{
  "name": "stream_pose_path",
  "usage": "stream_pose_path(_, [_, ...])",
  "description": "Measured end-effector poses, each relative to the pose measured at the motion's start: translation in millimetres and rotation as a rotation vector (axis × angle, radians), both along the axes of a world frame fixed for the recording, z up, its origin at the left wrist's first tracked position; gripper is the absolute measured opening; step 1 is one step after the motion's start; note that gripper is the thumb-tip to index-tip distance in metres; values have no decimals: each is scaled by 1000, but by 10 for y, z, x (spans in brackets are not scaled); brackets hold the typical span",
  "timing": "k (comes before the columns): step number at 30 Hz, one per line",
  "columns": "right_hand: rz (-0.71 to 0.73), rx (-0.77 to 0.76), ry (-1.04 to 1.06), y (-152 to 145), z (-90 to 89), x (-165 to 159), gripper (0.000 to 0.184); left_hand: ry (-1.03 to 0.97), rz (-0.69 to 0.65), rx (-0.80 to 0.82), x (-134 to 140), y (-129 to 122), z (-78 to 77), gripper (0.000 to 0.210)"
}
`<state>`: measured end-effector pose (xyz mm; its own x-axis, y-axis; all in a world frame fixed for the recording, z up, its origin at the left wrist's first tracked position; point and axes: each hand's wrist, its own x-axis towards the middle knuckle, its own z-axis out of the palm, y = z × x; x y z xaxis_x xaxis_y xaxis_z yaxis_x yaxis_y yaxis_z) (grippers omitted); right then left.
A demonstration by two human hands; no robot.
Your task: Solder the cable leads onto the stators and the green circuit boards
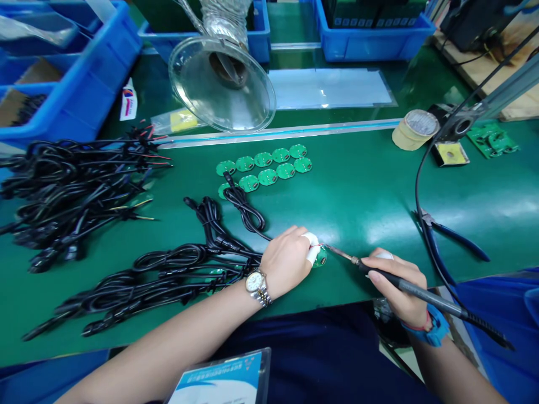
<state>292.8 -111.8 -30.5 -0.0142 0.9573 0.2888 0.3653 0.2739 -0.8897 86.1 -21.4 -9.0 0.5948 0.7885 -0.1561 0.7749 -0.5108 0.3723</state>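
Observation:
My right hand [402, 286] grips a soldering iron [438, 301] like a pen, its tip close to a small green circuit board [321, 258] near the table's front edge. Whether the tip touches the board I cannot tell. With white finger covers on, my left hand [288, 255] is closed at the board's left side, pinching a black cable [246, 210] near its end. A thin red wire shows between the fingers and the iron's tip. More bundled black cables [168, 261] lie left of this hand, some over green boards.
Two rows of round green boards [267, 177] lie ahead. A funnel-shaped hood [223, 84] hangs above the table. Cable bundles [76, 185] and a blue bin [84, 84] stand left. At right are pliers [452, 235], a solder roll [415, 130] and the iron's cord [416, 185].

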Motion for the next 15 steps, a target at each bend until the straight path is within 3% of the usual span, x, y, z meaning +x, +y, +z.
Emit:
stream_pose_path(7, [17, 2, -10, 13, -19, -5, 25, -129, -49, -103, -54, 13, -29, 14])
stream_pose_path(15, [39, 7, -29, 15, 2, 1, 26, -27, -16, -65, 20, 5, 0, 16])
